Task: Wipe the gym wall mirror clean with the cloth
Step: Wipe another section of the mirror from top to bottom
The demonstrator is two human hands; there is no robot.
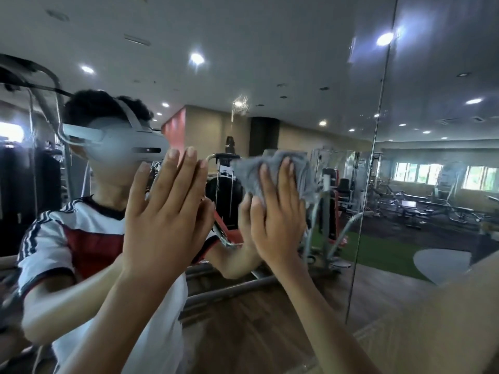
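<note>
Crumpled grey cloth (pixel 272 171), right hand (pixel 278 209) pressing

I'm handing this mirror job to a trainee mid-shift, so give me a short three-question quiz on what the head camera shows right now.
1. True or false: the left hand holds the cloth.
2. What colour is the cloth? A) grey B) yellow C) blue
3. Fill in: the right hand presses the cloth against the ____.

Key:
1. False. The left hand is open with straight fingers and holds nothing.
2. A.
3. mirror.
</note>
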